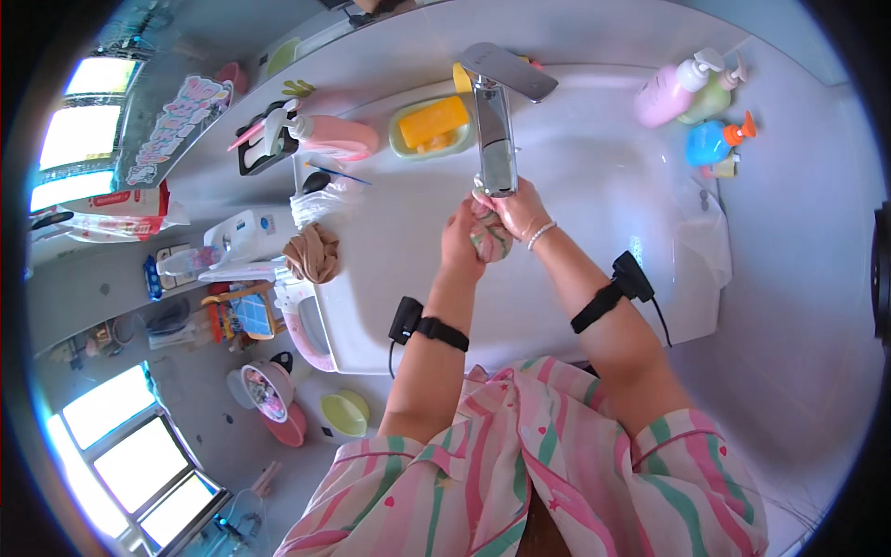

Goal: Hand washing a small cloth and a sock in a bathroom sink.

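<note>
Both my hands meet over the white sink basin [594, 186], just below the spout of the chrome faucet [497, 130]. My left hand [461, 243] and my right hand [520, 210] squeeze a small bunched pink and green cloth [490, 238] between them. A bead bracelet circles my right wrist, and a black strapped device sits on each forearm. Whether water is running from the spout cannot be made out.
A yellow soap bar lies in a green dish [432, 125] behind the faucet. Pump bottles, pink [666, 91], green [710, 93] and blue [713, 141], stand at the back right. A brown bundled cloth [313, 252] rests on the left counter. Basins [343, 413] sit on the floor.
</note>
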Motion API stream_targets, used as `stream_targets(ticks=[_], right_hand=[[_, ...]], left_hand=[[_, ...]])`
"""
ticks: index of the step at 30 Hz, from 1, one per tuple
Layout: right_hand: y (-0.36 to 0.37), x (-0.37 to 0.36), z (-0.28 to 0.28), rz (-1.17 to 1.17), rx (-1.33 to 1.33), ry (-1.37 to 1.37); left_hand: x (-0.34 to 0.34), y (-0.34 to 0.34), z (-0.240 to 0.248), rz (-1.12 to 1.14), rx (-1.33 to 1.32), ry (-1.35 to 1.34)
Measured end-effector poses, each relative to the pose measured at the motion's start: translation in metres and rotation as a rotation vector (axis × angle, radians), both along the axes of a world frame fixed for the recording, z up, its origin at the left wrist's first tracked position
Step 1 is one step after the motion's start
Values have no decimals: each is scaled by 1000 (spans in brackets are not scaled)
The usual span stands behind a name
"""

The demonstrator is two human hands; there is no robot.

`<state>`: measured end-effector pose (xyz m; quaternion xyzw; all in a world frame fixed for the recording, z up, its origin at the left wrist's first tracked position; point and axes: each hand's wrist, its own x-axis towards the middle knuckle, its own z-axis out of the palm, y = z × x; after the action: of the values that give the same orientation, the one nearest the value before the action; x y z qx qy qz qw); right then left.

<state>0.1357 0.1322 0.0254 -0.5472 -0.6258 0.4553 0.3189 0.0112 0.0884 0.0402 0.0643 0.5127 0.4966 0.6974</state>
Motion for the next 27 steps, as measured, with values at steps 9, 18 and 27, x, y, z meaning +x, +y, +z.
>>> stream_targets(ticks=[9,18,27], right_hand=[[8,41,44,-191,-591,489],[-12,12,21,186,-149,394],[-7,45,-1,-2,-633,696]], left_hand=[[-99,-19,0,67,95,-163],[-47,-26,24,-139,103,-404],[-73,-33,25,-80,55,-323]])
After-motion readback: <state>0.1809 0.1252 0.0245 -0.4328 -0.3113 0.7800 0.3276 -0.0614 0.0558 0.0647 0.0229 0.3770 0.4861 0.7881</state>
